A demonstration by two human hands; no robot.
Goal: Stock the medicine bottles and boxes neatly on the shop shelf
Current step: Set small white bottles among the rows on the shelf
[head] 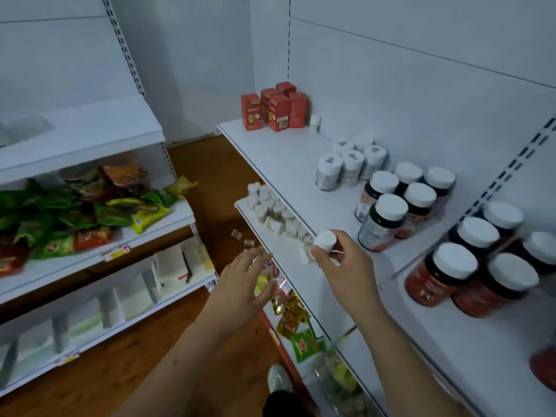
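My right hand [343, 263] pinches a small white-capped bottle [325, 239] above the front edge of the top white shelf [288, 158]. My left hand [243, 281] hovers open, fingers spread, just left of the lower shelf's edge. On the top shelf stand red boxes [272, 108] at the far end, a lone small white bottle [314, 122], several white bottles [350, 164], and dark jars with white lids [400, 203]. More red-labelled jars [469, 266] fill the near right. Small white bottles [276, 212] crowd the shelf below.
Two small bottles [242, 238] lie on the brown floor. A left shelf unit holds green and red snack packets [75, 218] and white boxes [171, 266] lower down. Yellow and green packets [294, 323] hang under the right shelves. My shoe [279, 379] shows below.
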